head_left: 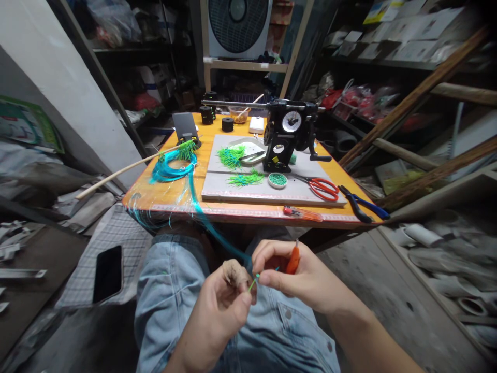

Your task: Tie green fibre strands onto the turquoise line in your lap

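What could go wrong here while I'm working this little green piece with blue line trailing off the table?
The blue line runs loose from the coil on the table to your hands, so a tug might drag the coil or snag it. The green piece is tiny, pinched between left hand and right hand, and could drop into your lap. The orange tool sits close to your fingers.

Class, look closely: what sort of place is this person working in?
Probably a cluttered home workshop or storeroom: an orange worktable with a hand-cranked black machine, red scissors, and stock-crammed shelves.
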A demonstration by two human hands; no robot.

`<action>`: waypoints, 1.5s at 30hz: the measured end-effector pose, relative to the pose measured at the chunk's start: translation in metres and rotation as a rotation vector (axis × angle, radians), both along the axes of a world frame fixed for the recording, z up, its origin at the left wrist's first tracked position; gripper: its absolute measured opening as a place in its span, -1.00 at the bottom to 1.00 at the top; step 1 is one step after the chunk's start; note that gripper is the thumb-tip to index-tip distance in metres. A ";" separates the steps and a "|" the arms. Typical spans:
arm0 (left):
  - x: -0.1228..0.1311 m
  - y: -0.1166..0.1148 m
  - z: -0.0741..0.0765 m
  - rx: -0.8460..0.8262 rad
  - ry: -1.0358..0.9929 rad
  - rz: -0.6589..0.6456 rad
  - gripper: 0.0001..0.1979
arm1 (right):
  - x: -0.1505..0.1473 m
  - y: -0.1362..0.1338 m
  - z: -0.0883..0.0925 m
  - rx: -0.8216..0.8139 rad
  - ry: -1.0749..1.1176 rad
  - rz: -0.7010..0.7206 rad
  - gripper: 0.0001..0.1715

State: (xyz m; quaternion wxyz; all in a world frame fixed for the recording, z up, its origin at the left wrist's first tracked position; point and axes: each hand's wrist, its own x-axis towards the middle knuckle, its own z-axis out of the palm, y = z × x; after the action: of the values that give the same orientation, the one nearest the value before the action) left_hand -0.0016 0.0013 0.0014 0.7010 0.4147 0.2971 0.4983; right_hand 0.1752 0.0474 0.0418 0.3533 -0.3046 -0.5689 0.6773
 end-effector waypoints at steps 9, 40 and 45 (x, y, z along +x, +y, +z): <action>0.002 0.000 0.000 -0.061 0.026 0.090 -0.76 | -0.002 -0.003 -0.002 0.076 -0.070 -0.039 -0.81; -0.006 0.007 0.000 -0.111 -0.061 0.278 -0.83 | -0.010 -0.033 -0.017 -0.253 0.114 -0.222 -0.57; -0.005 0.007 0.004 -0.086 -0.090 0.277 -0.80 | -0.012 -0.033 -0.018 -0.242 0.084 -0.181 -0.55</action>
State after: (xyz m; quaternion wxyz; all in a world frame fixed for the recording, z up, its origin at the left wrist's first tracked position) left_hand -0.0063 0.0083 0.0051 0.6554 0.3167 0.3405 0.5952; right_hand 0.1629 0.0146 0.0241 0.3971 -0.3666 -0.4381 0.7183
